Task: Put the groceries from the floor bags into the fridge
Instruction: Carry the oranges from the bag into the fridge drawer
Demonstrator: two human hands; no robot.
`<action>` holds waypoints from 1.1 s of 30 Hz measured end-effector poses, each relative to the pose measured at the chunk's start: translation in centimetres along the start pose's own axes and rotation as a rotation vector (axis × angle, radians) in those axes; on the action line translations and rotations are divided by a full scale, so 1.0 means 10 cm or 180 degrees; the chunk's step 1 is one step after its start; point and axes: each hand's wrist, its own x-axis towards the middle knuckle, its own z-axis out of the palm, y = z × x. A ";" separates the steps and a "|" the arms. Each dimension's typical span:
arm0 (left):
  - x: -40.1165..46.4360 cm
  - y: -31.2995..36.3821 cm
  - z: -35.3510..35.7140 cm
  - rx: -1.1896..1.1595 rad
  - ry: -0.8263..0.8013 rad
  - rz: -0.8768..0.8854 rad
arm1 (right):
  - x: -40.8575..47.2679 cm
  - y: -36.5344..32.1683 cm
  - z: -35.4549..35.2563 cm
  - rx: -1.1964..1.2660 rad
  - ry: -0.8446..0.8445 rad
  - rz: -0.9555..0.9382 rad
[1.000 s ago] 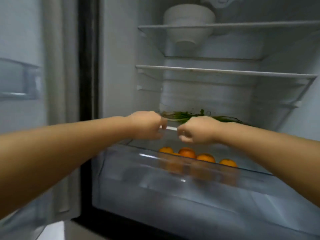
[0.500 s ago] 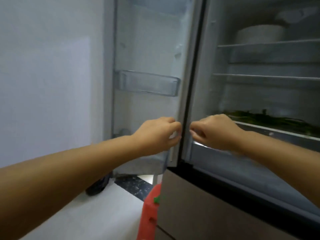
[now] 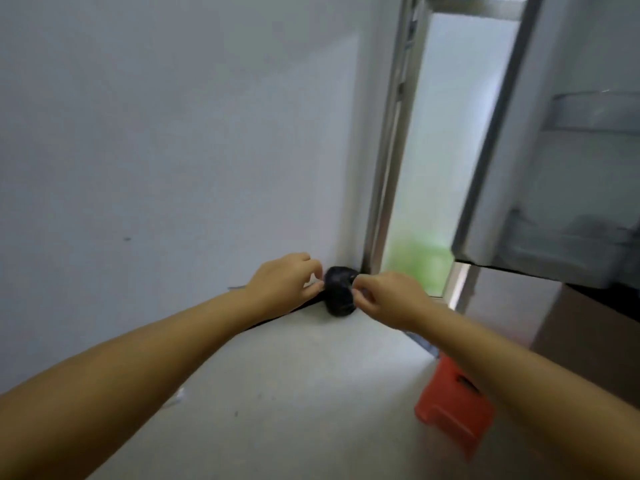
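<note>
White wall (image 3: 156, 133) fills left half of head view; pale floor (image 3: 277, 393) below.

Left hand (image 3: 282, 284) extended forward at wall-floor corner, fingers (image 3: 313, 291) curled inward, tips close to the left side of black bag (image 3: 339, 292). Contact not resolvable; blur too strong to call it a pinch.

Black bag on floor in corner, against wall, just beside metal door frame (image 3: 384, 168). Small, rounded, crumpled, apparently thin plastic film. Contents hidden.

Right hand (image 3: 388, 301) just right of bag, fingers (image 3: 358, 289) curled, thumb and forefinger drawn together near upper right edge of bag. Cannot tell whether film is caught between them.

Frosted glass panel (image 3: 446, 150) right of frame, green blur behind lower part. Red plastic stool (image 3: 453, 407) on floor, lower right, partly under right forearm. Open fridge door (image 3: 540, 168) at far right with clear door bins (image 3: 595, 112).

Handling judgement: bag soft, no stiffness, likely light given small bulk; film slippery and tear-prone if pulled at one point. Contents may shift or sag on lifting. Best hold: gathered neck or handles at top, one hand each side, or one hand under base if load feels loose. Fragility of contents unknown; lift slowly.
</note>
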 end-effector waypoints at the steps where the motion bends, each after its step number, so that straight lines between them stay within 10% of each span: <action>1: -0.13 -0.22 0.05 -0.0049 -0.0002 -0.0163 | 0.14 -0.21 0.17 0.0117 -0.0111 -0.0046; 10: -1.35 -1.76 1.28 -0.0677 -0.0875 -0.1791 | 1.02 -1.68 2.07 0.0783 -0.1180 -0.0573; 33: -1.21 -6.57 2.20 -0.1308 -0.1334 -0.3576 | 4.49 -3.12 5.26 0.1030 -0.2874 -0.0412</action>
